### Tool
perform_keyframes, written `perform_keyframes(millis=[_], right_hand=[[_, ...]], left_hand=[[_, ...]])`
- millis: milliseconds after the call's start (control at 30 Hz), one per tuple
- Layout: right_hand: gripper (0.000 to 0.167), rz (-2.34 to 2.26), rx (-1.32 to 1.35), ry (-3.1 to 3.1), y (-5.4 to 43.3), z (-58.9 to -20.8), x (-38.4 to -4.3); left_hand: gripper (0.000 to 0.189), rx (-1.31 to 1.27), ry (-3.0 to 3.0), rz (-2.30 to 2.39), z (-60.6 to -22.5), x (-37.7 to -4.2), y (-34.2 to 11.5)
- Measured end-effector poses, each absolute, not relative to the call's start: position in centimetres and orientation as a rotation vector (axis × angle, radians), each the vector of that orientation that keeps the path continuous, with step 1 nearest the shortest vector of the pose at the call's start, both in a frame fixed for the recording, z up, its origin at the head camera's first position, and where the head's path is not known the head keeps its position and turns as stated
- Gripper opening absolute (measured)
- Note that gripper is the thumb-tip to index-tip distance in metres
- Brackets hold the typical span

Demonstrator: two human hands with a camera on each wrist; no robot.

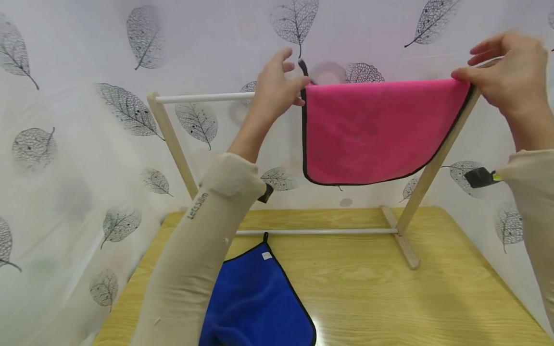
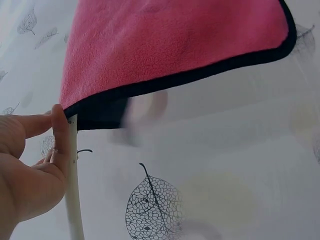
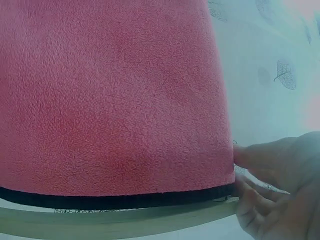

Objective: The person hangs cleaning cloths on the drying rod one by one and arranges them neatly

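Observation:
A pink towel (image 1: 372,132) with black edging hangs folded over the white top rod (image 1: 203,98) of a wooden rack, toward its right end. With thumb and fingers my left hand (image 1: 277,89) pinches the towel's left edge at the rod, just below a black hanging loop (image 1: 303,67). At the opposite top corner, beside the right post (image 1: 437,158), my right hand (image 1: 515,72) pinches the towel's fold. The left wrist view shows fingertips right at the black edging; in the right wrist view the thumb and fingers (image 3: 245,155) meet the towel's corner.
A blue towel (image 1: 259,298) with black edging and a loop lies on the wooden table (image 1: 368,298), partly behind my left sleeve. The rack's lower rod (image 1: 320,232) and right foot (image 1: 404,245) are just beyond it. Leaf-print sheeting (image 1: 69,144) surrounds the table.

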State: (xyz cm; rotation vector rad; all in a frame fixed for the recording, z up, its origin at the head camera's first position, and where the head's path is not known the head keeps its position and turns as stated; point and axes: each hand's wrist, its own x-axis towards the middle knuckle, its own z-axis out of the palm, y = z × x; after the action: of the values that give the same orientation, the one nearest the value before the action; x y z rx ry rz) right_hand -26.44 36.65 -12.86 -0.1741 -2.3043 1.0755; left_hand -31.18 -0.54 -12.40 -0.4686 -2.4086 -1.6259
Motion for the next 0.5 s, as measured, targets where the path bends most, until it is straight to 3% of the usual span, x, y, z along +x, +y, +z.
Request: perform_keyframes(millis=[167,233,333,500], right_hand=[[0.017,1.008,-0.051,-2.386,36.89,-13.06,-26.14],[0.027,0.936,-0.025,-2.428,36.89,-13.33,-26.12],[0.04,0.836,0.02,-2.469,36.99,-13.61,-26.1],[0.04,0.738,0.087,-2.542,37.56,-13.74,-26.1]], left_hand=[[0.041,-0.568,-2.485,-1.578,-12.61,-30.94,-0.71],[0.03,-0.626,-2.539,-1.488,-12.73,-30.86,-0.78],[0.027,-0.65,-2.602,-1.394,-12.69,-30.82,-0.78],[0.028,-0.634,-2.655,-1.29,-12.53,-30.82,-0.76]])
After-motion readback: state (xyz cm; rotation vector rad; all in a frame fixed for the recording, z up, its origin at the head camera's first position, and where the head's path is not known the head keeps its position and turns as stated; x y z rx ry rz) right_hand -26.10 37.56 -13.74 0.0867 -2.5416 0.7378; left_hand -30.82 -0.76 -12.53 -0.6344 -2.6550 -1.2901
